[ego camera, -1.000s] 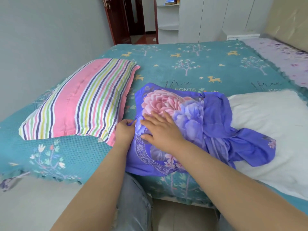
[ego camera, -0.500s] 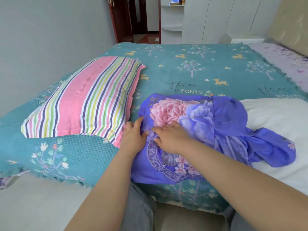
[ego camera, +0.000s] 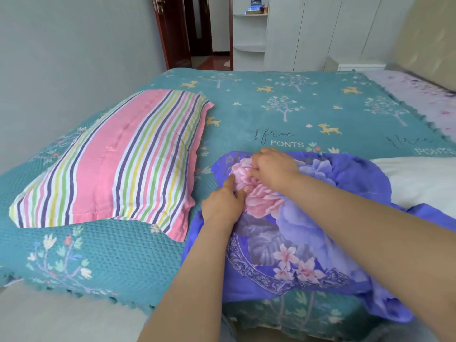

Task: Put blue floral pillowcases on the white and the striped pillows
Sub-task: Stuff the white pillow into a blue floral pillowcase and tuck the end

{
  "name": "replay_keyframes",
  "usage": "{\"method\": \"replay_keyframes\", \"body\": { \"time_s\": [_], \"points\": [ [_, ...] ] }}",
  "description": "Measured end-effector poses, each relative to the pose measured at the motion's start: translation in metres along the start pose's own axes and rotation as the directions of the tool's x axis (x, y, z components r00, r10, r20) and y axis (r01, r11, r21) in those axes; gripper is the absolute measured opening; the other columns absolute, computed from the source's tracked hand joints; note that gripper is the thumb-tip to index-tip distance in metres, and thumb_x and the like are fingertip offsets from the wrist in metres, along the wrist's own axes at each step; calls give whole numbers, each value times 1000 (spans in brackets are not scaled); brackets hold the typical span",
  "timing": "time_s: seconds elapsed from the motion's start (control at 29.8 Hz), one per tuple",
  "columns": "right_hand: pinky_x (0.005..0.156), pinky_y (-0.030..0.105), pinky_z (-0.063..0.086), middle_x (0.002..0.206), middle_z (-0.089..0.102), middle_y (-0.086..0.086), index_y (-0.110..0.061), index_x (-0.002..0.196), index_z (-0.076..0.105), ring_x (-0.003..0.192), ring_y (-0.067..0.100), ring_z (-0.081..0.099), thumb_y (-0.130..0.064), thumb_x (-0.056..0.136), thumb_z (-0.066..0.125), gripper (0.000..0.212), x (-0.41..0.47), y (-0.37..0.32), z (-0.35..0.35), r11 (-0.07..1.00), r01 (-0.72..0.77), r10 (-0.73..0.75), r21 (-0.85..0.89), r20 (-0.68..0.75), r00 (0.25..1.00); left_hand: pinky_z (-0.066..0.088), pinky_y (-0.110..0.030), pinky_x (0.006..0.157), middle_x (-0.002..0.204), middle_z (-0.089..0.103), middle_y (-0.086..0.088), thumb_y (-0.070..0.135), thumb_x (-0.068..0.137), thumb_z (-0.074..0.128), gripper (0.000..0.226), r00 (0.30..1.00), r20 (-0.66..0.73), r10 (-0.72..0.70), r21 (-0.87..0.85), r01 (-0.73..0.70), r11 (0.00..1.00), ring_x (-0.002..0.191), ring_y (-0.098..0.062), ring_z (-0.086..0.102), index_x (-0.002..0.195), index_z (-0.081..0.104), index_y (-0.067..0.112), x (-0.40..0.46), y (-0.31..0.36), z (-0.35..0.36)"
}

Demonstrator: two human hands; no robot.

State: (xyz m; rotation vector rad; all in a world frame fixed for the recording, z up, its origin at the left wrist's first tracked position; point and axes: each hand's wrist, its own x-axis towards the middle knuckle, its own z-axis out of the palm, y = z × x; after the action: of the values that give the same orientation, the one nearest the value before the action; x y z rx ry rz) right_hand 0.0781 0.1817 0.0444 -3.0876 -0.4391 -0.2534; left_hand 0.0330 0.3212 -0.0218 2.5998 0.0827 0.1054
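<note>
The bed [ego camera: 283, 112], under a teal coverlet printed with trees and deer, carries everything. On its left side lies the striped pillow [ego camera: 118, 166], bare and plump; it looks light and springy, so it should bend to go into a case. At the right edge the white pillow [ego camera: 417, 183] shows partly from under the cloth, equally soft by its look.

Between them, at the near edge, lies the blue floral pillowcase [ego camera: 296, 233], rumpled, one end spilling over the white pillow and one corner hanging off the bed. It is thin, limp fabric, probably a little slick: it will not hold a shape, so the sensible hold is at the open hem, one edge in each hand.

The right hand [ego camera: 274, 166] has its fingers curled, bunching the pink flower print. The left hand [ego camera: 224, 206] rests just beside it, fingers [ego camera: 230, 185] nearly straight, pressing the cloth flat. Where the opening lies I cannot tell.
</note>
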Motion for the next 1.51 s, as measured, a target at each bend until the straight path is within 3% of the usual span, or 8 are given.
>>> {"method": "replay_keyframes", "body": {
  "time_s": [0.23, 0.47, 0.67, 0.77, 0.9, 1.11, 1.37, 1.51],
  "points": [
    [77, 36, 41, 114, 52, 7, -10, 112, 52, 111, 25, 47, -38, 98, 39, 34, 8, 4, -11, 972, 186, -205, -145, -124, 971, 36, -45, 103, 154, 25, -4, 32, 92, 50, 57, 986, -98, 134, -102, -144, 984, 133, -30, 31, 145, 32, 24, 28, 13, 9],
    [80, 33, 40, 118, 61, 13, -10, 116, 58, 111, 31, 56, -52, 98, 28, 55, 36, -2, -21, 964, 150, -126, -219, 119, 985, 36, -35, 64, 102, 63, -14, 23, 91, 50, 22, 951, -306, 49, -128, -92, 987, 92, -36, 57, 93, 67, 10, 29, 20, 7],
    [68, 30, 35, 92, 61, 9, -11, 88, 61, 97, 30, 59, -67, 90, 27, 65, 33, 8, -32, 967, 124, -90, -222, 156, 984, 44, -39, 67, 97, 65, -14, 14, 89, 49, 21, 939, -332, 88, -175, -153, 973, 87, -36, 58, 87, 69, 10, 23, 28, -2],
    [68, 29, 34, 92, 55, 3, -18, 82, 51, 94, 25, 57, -67, 87, 39, 50, 21, 23, -20, 992, 125, -123, -20, 80, 989, 38, -37, 61, 83, 64, -18, 13, 87, 47, 24, 953, -294, 75, -186, -134, 973, 76, -38, 55, 67, 59, 9, 25, 28, -5],
    [82, 25, 40, 110, 61, -4, -27, 114, 58, 104, 18, 55, -56, 82, 61, 44, 0, 39, 0, 947, 114, -153, 301, 108, 982, 26, -32, 53, 53, 43, -13, 15, 83, 49, 40, 977, -213, -17, -231, -34, 972, 60, -29, 37, 48, 32, 11, 24, 28, -15],
    [71, 27, 43, 80, 65, -7, -21, 90, 68, 84, 16, 60, -34, 85, 65, 14, 0, 42, 1, 924, 56, -52, 379, -21, 998, 48, -32, 67, 77, 69, -6, 22, 83, 64, 17, 984, -170, -49, -319, -8, 948, 75, -23, 62, 73, 68, 9, 25, 23, -23],
    [61, 30, 26, 96, 66, 4, -20, 94, 57, 88, 29, 58, -35, 95, 45, 18, 7, 36, -19, 969, 245, -248, -34, -144, 958, 36, -29, 59, 79, 65, -8, 16, 89, 51, 19, 959, -281, -29, -232, -39, 972, 78, -30, 58, 73, 60, 15, 27, 24, -25],
    [62, 30, 29, 96, 66, 4, -21, 97, 57, 89, 29, 58, -37, 95, 45, 20, 8, 34, -24, 973, 228, -229, -22, -93, 969, 34, -29, 61, 84, 67, -10, 19, 90, 51, 17, 940, -340, -31, -221, -47, 974, 81, -31, 58, 79, 62, 15, 24, 26, -28]
  ]
}}
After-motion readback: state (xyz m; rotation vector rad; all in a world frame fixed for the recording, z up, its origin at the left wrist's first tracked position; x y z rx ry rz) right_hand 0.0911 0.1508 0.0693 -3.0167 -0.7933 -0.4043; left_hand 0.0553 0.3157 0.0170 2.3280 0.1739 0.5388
